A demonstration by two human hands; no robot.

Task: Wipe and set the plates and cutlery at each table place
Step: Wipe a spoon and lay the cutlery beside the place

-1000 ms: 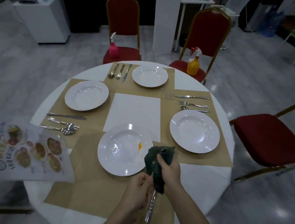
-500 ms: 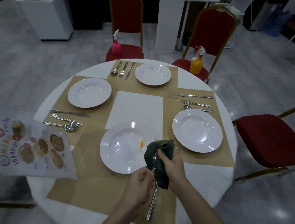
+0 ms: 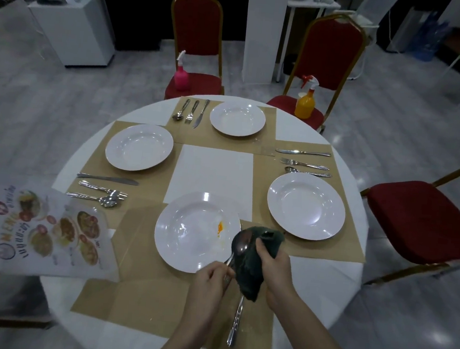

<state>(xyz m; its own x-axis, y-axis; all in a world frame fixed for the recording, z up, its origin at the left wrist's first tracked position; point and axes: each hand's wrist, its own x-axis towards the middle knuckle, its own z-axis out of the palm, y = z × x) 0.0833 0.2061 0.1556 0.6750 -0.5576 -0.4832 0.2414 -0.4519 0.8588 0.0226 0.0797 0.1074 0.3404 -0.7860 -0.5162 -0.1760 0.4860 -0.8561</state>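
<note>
The spoon is gripped mid-handle by the left hand, its long axis running from the bowl, beside the near plate, back toward the person. The cloth, clutched in the right hand, is pressed against its right side.

The room is dim and the picture has a cool, bluish-grey cast. Soft white highlights sit on the plates, and a pale sheen lies on the tiled floor at right. Shadows are faint and diffuse. The wide lens bows the round worktop and leans the chairs outward. Fine detail is smeared, and the menu at left is blurred.
</note>
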